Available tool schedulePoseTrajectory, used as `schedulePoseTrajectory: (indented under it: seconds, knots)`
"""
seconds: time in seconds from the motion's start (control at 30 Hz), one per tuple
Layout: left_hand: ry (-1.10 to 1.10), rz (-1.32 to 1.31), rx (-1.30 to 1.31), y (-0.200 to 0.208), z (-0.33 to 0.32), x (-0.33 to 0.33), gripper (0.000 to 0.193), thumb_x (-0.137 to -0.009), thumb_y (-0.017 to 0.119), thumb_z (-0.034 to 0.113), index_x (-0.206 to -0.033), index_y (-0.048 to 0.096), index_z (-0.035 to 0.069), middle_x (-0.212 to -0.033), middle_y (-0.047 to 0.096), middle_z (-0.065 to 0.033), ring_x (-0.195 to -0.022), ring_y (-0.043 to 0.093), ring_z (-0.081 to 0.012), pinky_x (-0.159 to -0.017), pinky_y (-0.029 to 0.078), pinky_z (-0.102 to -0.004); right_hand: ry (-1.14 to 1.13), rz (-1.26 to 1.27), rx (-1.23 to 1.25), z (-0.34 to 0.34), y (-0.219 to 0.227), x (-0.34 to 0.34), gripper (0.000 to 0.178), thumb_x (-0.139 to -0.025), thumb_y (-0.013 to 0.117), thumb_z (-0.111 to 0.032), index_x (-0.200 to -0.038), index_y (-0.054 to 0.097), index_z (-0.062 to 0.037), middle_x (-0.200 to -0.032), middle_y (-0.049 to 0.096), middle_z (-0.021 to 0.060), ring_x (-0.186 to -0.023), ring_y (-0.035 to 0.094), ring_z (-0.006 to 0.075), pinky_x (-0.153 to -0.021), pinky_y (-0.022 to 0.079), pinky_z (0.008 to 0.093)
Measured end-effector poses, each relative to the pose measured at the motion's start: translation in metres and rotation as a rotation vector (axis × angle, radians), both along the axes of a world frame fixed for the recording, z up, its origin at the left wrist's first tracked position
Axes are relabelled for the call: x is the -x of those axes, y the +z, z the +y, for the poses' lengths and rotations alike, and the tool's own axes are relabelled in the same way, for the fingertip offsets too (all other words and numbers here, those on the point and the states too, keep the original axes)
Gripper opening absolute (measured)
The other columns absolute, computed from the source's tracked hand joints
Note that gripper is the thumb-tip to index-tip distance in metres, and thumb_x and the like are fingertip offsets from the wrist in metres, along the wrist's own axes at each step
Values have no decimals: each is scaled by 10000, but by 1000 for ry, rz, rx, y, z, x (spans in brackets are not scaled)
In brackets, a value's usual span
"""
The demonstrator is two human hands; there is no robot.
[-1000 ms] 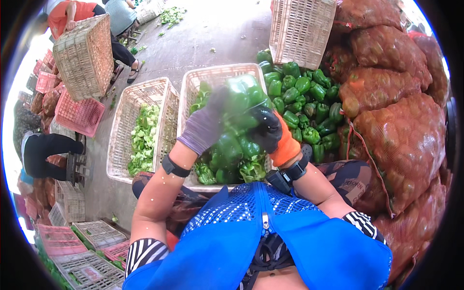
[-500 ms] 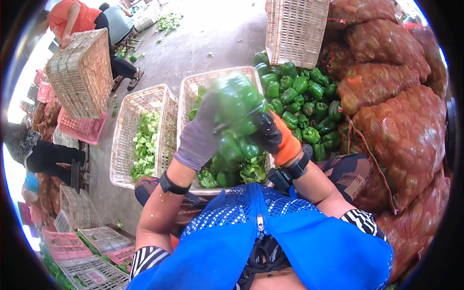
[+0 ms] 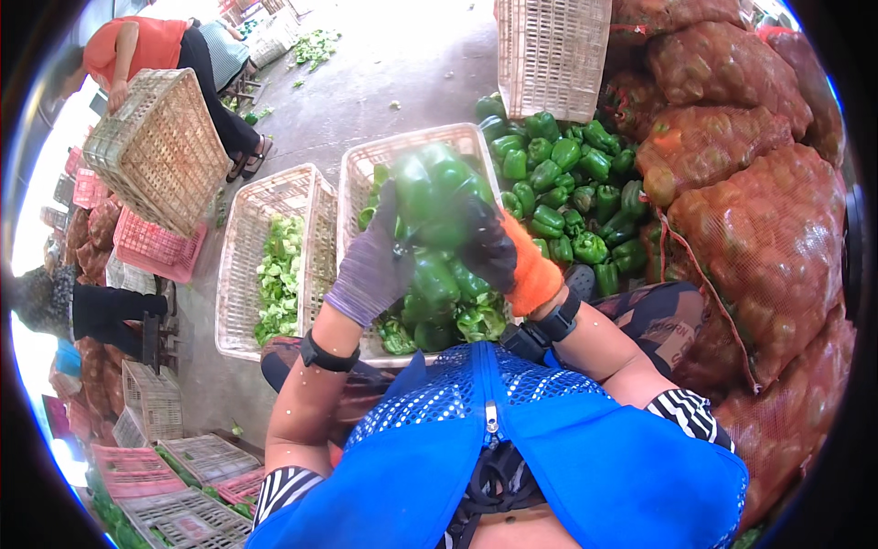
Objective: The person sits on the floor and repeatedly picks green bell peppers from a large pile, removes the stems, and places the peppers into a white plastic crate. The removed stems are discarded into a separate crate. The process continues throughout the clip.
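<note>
Right now, through the head view, I have both gloved hands curved around a green bell pepper (image 3: 430, 197), raised over the far half of a white slatted crate (image 3: 416, 135). The left hand (image 3: 375, 254), in a purplish-grey knit glove, grips the pepper from its left side; the right hand (image 3: 506, 252), in an orange glove with a dark palm and fingers, grips it from the right. Blur smears the pepper and the fingertips, so I cannot tell if more than one pepper is held. Below them, more bell peppers (image 3: 434, 279) fill the crate toward its near edge, some with wrinkled skin near the corners. Beyond the crate's right edge, a pepper heap (image 3: 567, 188) spreads on the floor (image 3: 402, 82), with a tall pale crate (image 3: 551, 59) at its far side and red mesh sacks (image 3: 759, 256) stacked to its right. Just beside the crate's left edge, I see a second crate (image 3: 240, 242) holding light green vegetable pieces (image 3: 279, 270). Farther left, a person in an orange top (image 3: 154, 44) bends over a tilted beige crate (image 3: 160, 151).
</note>
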State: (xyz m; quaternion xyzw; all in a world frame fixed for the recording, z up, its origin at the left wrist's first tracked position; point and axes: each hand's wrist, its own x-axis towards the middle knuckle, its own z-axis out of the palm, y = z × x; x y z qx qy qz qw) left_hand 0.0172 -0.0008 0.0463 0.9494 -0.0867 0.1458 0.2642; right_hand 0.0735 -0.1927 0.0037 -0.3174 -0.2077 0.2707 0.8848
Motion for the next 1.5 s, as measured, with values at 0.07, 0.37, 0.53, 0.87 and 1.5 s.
schedulePoseTrajectory:
  seconds: [0.07, 0.37, 0.53, 0.87, 1.5]
  knots:
    - [128, 151, -9, 2, -6, 2, 869, -781, 581, 5, -1530, 142, -19, -991, 648, -307, -793, 655, -443, -689, 532, -477, 41, 93, -60, 4, -2, 1, 707, -960, 651, -182, -1520, 229, -94, -1245, 573, 80, -1092, 580, 159, -890, 524, 324]
    - [259, 180, -225, -7, -14, -13, 921, -798, 672, 92, -1550, 140, 117, -850, 666, -262, -755, 668, -434, -634, 522, -507, -156, -87, 84, 23, -29, 1, 930, -889, 739, -159, -1551, 88, -112, -1305, 537, 91, -1112, 584, 188, -887, 546, 335]
    - [197, 133, -206, -27, -7, -15, 927, -800, 678, 102, -1552, 137, 134, -836, 669, -236, -724, 666, -422, -610, 524, -503, -219, 4, 109, 25, -34, 4, 908, -895, 723, -112, -1552, 95, -108, -1306, 542, 87, -1110, 589, 194, -895, 545, 341]
    - [238, 425, -101, -36, -9, -41, 783, -844, 606, 70, -1530, 257, 213, -1037, 662, -263, -937, 657, -438, -792, 528, -480, -344, -161, 223, 17, -58, -12, 823, -835, 773, -157, -1472, 266, -38, -1223, 600, 88, -1063, 597, 189, -933, 501, 348]
    - [308, 403, 393, -26, 26, -66, 574, -720, 877, 258, -1164, 618, 3, -896, 686, -42, -743, 617, -105, -658, 525, -276, -416, -392, 438, 5, -46, -11, 672, -913, 690, -204, -1477, 376, -22, -1510, 404, 101, -1329, 419, 185, -1099, 361, 326]
